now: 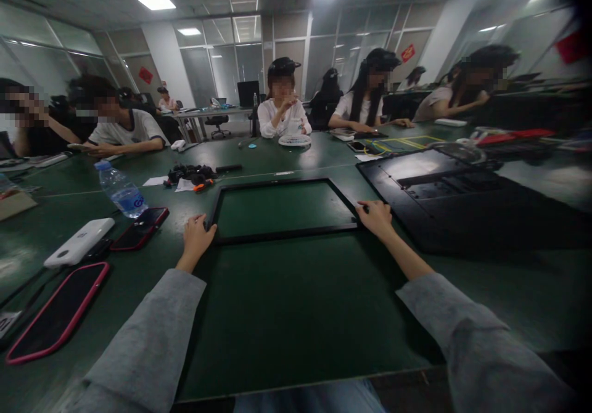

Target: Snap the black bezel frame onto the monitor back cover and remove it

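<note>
A thin black rectangular frame (pixel 282 235) lies flat on the green table (pixel 296 314), and the green surface shows through its middle. My left hand (pixel 198 233) grips the frame's near left corner, fingers curled on the edge. My right hand (pixel 377 216) holds the near right corner, fingers closed over the rim. Both arms wear grey sleeves.
A large black panel (pixel 462 197) lies just right of the frame. At the left are a water bottle (pixel 121 190), a white power bank (pixel 79 241) and two red-cased phones (pixel 55 314) (pixel 141 227). Small black parts (pixel 192 174) lie beyond the frame. Several people sit around the far table edge.
</note>
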Demonstrator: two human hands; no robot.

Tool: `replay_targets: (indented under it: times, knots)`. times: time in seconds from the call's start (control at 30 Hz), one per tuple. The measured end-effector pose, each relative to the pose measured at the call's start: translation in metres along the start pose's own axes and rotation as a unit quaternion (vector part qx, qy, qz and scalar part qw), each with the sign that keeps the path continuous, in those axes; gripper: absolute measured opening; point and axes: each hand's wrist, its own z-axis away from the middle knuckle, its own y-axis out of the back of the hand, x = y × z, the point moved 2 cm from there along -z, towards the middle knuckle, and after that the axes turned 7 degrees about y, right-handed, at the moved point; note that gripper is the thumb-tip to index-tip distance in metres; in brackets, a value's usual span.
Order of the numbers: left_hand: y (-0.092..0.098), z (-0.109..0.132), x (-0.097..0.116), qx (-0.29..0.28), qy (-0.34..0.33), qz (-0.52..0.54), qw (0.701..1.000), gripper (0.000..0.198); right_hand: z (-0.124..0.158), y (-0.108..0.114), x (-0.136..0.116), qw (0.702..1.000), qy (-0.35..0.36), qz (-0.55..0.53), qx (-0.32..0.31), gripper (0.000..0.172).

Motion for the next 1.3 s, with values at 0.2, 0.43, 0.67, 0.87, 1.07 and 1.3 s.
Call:
replay_targets:
  times: [0.2,0.43,0.67,0.87,1.07,1.3]
  knots:
    - [0.002,0.003,0.003,-0.009,-0.022,0.001,1.0,0.037,0.005,0.0,-0.001,1.0,0.013,0.016,-0.009,0.047]
    - [0.004,0.005,0.005,-0.023,-0.038,-0.032,0.998,0.039,0.004,-0.001,-0.004,0.999,0.021,0.017,-0.023,0.047]
    - [0.007,0.008,0.009,-0.023,-0.039,-0.033,0.998,0.036,0.005,0.0,-0.007,0.999,0.019,0.016,-0.022,0.044]
    - [0.007,0.007,0.008,-0.025,-0.034,-0.052,0.998,0.039,0.003,-0.002,-0.004,0.999,0.012,0.024,-0.028,0.045]
    - [0.008,0.006,0.009,-0.032,-0.02,-0.078,0.996,0.041,0.003,-0.003,-0.003,1.0,0.011,0.003,-0.003,0.05]
    - [0.014,0.017,0.022,-0.034,-0.05,0.021,0.998,0.046,0.006,0.027,0.018,0.989,-0.058,-0.018,0.135,0.059]
